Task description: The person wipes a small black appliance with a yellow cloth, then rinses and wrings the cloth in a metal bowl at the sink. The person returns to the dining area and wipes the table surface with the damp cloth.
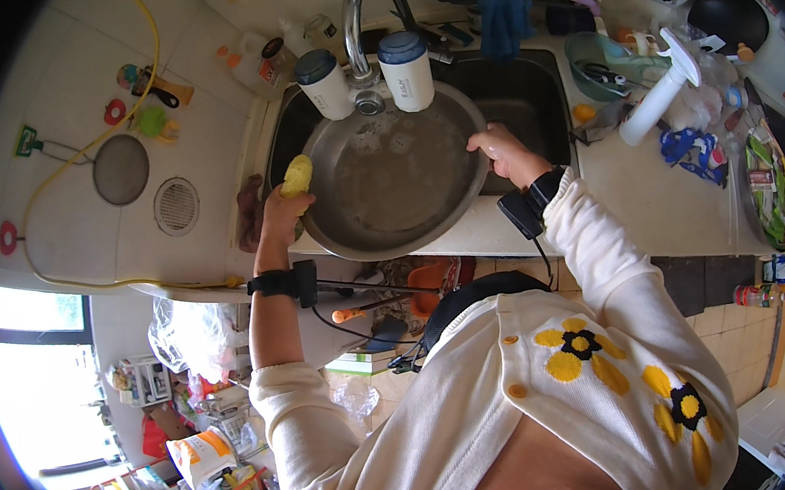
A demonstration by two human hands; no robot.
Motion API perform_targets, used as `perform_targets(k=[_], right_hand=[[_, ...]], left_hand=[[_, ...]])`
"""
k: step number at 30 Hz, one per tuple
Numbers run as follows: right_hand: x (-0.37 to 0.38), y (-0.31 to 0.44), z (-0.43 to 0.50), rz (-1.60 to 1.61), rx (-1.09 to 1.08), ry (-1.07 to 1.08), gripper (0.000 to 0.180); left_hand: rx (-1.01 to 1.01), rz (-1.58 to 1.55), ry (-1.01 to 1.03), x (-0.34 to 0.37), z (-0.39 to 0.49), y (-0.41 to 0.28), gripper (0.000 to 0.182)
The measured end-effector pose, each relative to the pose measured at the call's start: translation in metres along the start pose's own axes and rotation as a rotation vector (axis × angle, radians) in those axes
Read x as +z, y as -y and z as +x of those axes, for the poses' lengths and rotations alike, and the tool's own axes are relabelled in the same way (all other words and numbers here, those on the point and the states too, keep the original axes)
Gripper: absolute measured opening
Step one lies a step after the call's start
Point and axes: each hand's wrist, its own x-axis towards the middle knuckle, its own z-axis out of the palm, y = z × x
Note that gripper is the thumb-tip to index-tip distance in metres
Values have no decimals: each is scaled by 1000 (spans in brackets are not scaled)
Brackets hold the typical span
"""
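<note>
A large round metal basin [398, 234] with cloudy, slightly foamy water sits tilted over the double sink [554, 91], below the chrome faucet [350, 21]. At its left rim, my left hand [283, 216] grips a yellow sponge [297, 176] against the basin. My right hand [505, 153] holds the basin's right rim, thumb and fingers closed on it; the fingers' undersides are hidden. Two white cylinders with blue caps [327, 86] [407, 72] flank the faucet's base.
Right of the sink stand a white spray bottle [656, 99], a green plastic bowl [592, 80] and an orange fruit [583, 113]. A blue cloth [505, 25] hangs behind the sink. A dark red cloth [249, 212] lies at the left. A yellow hose [70, 158] runs along the wall.
</note>
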Motion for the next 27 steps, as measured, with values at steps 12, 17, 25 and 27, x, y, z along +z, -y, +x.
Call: perform_targets(k=[12,17,25,27], right_hand=[[-35,16,-54,-71,-239,-100,25],[-55,9,-43,53,-349,-136,23],[-59,-11,-33,202,-148,-146,32],[-56,-16,-33,213,-111,-152,32]], left_hand=[[-47,-147,195,25,0,-4,38],[-62,-437,217,47,10,-11,28],[-76,-434,192,29,22,-20,34],[-50,-438,176,23,19,-24,37]])
